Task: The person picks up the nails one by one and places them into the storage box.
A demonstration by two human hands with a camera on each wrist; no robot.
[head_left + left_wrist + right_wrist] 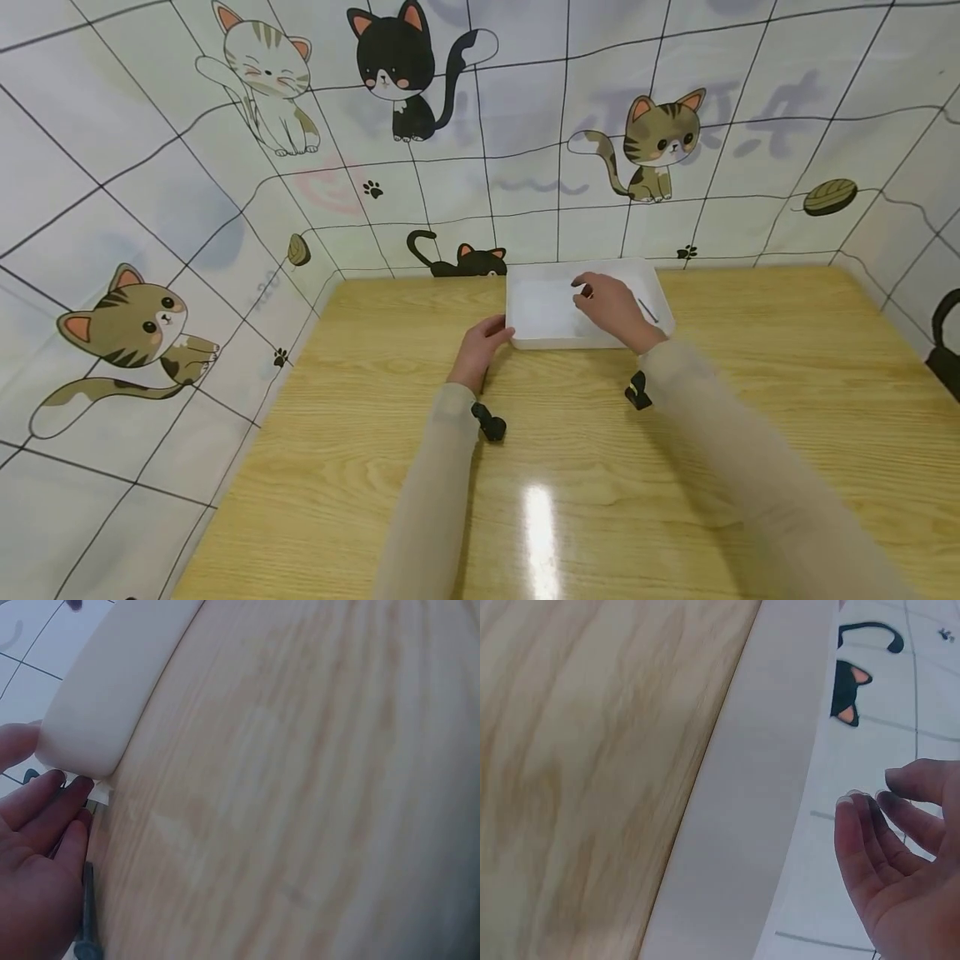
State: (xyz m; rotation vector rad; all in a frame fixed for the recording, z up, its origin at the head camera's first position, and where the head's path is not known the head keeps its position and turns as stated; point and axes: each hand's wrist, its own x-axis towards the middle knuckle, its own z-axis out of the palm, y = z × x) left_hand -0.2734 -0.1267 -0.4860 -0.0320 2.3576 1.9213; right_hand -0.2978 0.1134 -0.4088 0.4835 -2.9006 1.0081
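A shallow white tray stands at the back of the wooden table, against the printed wall. My left hand holds its near left corner; in the left wrist view the thumb and fingers lie on either side of that corner. Over the tray, my right hand hovers with fingers loosely bent. Nothing shows between its thumb and fingertips in the right wrist view. A thin dark rod lies in the tray to the right of this hand. Another slim dark rod shows beside the left hand.
Wood-grain tabletop spreads out in front of the tray and to both sides. Walls with a cat print enclose the back and sides. A small black camera is on the left wrist, another on the right.
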